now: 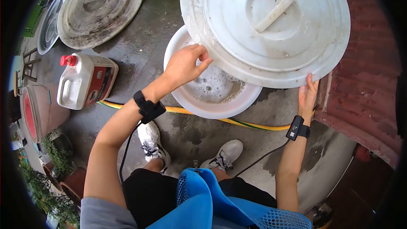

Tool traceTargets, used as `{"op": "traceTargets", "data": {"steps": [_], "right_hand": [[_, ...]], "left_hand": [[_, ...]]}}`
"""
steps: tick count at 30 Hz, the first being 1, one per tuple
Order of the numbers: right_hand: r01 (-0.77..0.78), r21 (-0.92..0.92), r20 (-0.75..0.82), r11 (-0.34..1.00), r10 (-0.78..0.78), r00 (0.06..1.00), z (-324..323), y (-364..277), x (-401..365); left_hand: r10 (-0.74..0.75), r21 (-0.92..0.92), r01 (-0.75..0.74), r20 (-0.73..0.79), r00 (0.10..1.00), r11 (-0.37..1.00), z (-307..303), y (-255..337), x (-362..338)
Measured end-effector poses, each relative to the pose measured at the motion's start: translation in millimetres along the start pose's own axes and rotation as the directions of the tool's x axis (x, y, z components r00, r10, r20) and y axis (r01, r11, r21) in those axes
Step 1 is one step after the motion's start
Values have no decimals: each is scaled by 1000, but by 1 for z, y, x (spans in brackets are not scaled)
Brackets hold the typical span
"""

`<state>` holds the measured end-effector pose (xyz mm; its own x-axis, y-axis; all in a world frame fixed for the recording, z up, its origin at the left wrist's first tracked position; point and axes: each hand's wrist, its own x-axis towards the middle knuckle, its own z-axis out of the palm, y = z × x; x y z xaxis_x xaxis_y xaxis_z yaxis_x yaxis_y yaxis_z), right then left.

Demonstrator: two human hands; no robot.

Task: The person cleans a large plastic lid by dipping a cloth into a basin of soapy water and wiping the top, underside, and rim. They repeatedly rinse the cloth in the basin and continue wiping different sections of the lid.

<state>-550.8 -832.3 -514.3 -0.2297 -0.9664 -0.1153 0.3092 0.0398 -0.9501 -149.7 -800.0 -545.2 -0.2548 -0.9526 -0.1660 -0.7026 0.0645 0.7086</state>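
Observation:
A large round white plastic lid (229, 21) with a bar handle (275, 13) is tilted above a white basin (193, 104) of sudsy water (212, 87). My right hand (308, 95) grips the lower right rim of the lid, its thumb and fingers at the edge. At the lid's lower left edge is my left hand (186, 64), with its fingers curled and the thumb bent toward them. Whatever those fingers hold, if anything, is hidden. Dirt specks and wet streaks mark the lid.
A white jug with a red cap (87, 80) stands left of the basin. Behind it lies a grimy round lid (99, 8). A yellow hose (250, 124) crosses the wet floor near my shoes. Red corrugated metal (360, 68) borders the right; a pink bucket (51, 106) stands far left.

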Motion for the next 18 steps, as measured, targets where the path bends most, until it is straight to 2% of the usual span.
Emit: {"op": "traceTargets", "data": {"steps": [1, 2, 4, 5, 7, 8, 11, 12, 13, 15, 16, 17, 18], "right_hand": [[17, -8, -2, 1000, -17, 1000, 0, -2, 0], [16, -9, -6, 1000, -16, 1000, -2, -1, 1], [32, -15, 5, 999, -32, 999, -6, 2, 2], [31, -18, 5, 999, -30, 1000, -7, 2, 2], [42, -9, -7, 999, -42, 999, -6, 2, 1], [42, -9, -8, 999, -42, 999, -6, 3, 0], [30, -21, 27, 999, -30, 999, -8, 4, -3], [4, -18, 20, 1000, -4, 1000, -8, 6, -5], [-22, -16, 16, 1000, 22, 1000, -8, 8, -6], [-32, -16, 27, 999, 32, 999, -8, 15, -7], [-47, -19, 32, 999, 47, 998, -10, 20, -9], [-50, -14, 28, 999, 51, 998, -11, 25, -10], [-97, -11, 30, 995, 97, 995, -12, 29, -12]], "left_hand": [[75, 163, -104, 176, 982, 981, 29, -8, -3], [76, 161, -106, 179, 981, 981, 61, -17, -2], [84, 577, -52, -30, 996, 815, 117, -26, 4], [83, 574, -52, -29, 996, 817, 123, -18, 9], [-77, 489, -43, 223, 972, 871, 132, -5, 19], [-76, 489, -44, 223, 972, 871, 136, -2, 20], [26, 302, -196, 487, 873, 933, 157, -3, 22], [227, 284, -334, 350, 909, 899, 169, -13, 14], [228, 287, -336, 351, 908, 897, 180, -24, 10], [142, 366, -335, 464, 874, 868, 181, -29, 0], [43, 247, -152, 397, 917, 957, 140, -4, -10], [40, 251, -152, 403, 915, 956, 119, -1, -13], [-22, 102, -20, 397, 918, 995, 101, -6, -14]]}}
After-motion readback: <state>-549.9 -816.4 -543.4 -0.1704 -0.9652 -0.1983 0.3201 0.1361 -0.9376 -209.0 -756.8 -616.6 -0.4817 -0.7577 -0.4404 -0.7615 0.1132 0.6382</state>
